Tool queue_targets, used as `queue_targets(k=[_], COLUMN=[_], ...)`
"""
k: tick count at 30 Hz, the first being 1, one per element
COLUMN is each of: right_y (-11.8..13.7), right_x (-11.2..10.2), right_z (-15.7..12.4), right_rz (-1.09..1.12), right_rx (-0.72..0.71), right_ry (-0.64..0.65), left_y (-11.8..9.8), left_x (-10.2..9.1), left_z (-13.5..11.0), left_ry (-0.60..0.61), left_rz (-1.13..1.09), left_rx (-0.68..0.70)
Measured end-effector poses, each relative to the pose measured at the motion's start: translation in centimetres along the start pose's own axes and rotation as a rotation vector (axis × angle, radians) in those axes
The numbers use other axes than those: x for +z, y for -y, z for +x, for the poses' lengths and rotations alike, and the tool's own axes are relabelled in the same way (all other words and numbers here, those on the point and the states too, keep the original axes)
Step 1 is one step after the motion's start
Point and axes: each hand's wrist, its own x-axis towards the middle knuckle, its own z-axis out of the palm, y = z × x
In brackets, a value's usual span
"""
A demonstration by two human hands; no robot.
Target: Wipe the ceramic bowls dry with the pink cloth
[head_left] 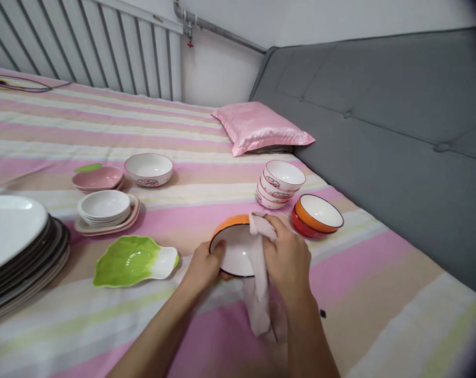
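Note:
An orange bowl (238, 251) with a white inside and dark rim is tilted on its side above the striped bedspread. My left hand (206, 265) grips its left edge, the thumb over the rim and inside. A pale pink cloth (259, 283) is bunched in my right hand (287, 257), which presses it over the bowl's right edge; the rest of the cloth hangs below. Just right of my right hand stands a stack of an orange bowl (320, 212) on a red bowl (309, 230). Left of my left hand lies a green leaf-shaped dish (131, 262).
Several patterned white bowls (284, 176) are stacked behind. A single white bowl (149, 170), pink dishes (98, 179) and small white bowls (105, 205) on a tray stand left. A tall plate stack (13, 231) fills the left edge. A pink pillow (261, 128) lies by the grey headboard (380, 105).

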Motion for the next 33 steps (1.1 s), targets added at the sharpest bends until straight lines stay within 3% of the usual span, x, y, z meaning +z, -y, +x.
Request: queue_targets(k=[7,13,21,24,28,30,33], right_y=[-0.7,-0.5,2.0,1.7,0.0,-1.2,-2.7], right_x=[0.5,3.3,5.6,6.0,5.9,5.3,3.9], right_z=[0.6,0.9,-0.3,-0.1,0.8,1.3,1.9], right_rz=[0.213,0.585,1.132,1.277,1.352,1.312,1.073], right_rx=[0.038,0.073,0.262,0.297,0.360,0.323,0.189], right_ry=[-0.100,-0.091,0.044,0.092,0.087,0.059,0.008], left_y=[-0.5,-1.6,-1.4,-1.3,-1.3,-1.4,-1.9], left_x=[2.2,2.5,2.0,1.7,1.1,0.8,0.3], left_z=[-1.1,-1.8,-1.8,-1.8,-1.7,-1.7,-1.6], left_ry=[-0.085,-0.164,-0.122,-0.039,0.076,0.058,-0.042], left_rz=[-0.282,-0.464,-0.428,-0.335,-0.140,-0.086,-0.061], left_rx=[-0.025,0.025,0.126,0.151,0.230,0.310,0.369])
